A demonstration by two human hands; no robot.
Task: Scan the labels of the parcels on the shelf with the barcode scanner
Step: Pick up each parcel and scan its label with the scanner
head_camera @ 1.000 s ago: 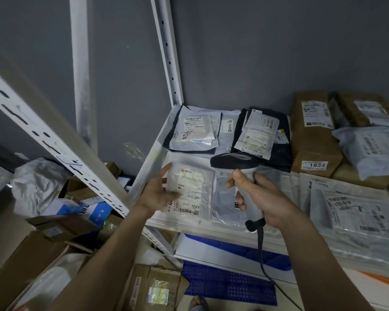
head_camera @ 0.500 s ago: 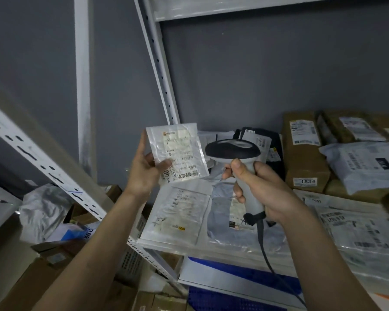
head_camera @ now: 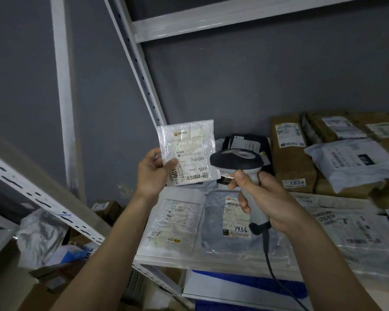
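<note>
My left hand [head_camera: 152, 173] pinches the left edge of a small white plastic parcel [head_camera: 188, 152] and holds it upright above the shelf, label facing me. My right hand [head_camera: 264, 198] grips the handle of a grey barcode scanner [head_camera: 237, 161], whose dark head sits just right of the held parcel. Its cable hangs down past the shelf edge. On the white shelf [head_camera: 166, 258] below lie a flat white parcel [head_camera: 174, 223] and a grey bag [head_camera: 234, 218] marked 7936.
Brown paper parcels [head_camera: 290, 158], one tagged 1834, and grey bags [head_camera: 350, 162] are stacked at the right. A dark parcel [head_camera: 247, 142] lies at the back. White slotted uprights [head_camera: 137, 63] frame the shelf. Cardboard boxes and plastic wrap [head_camera: 38, 239] clutter the floor at the left.
My left hand picked the small white parcel off the shelf and raised it. The scanner rose beside it. The view tilted upward.
</note>
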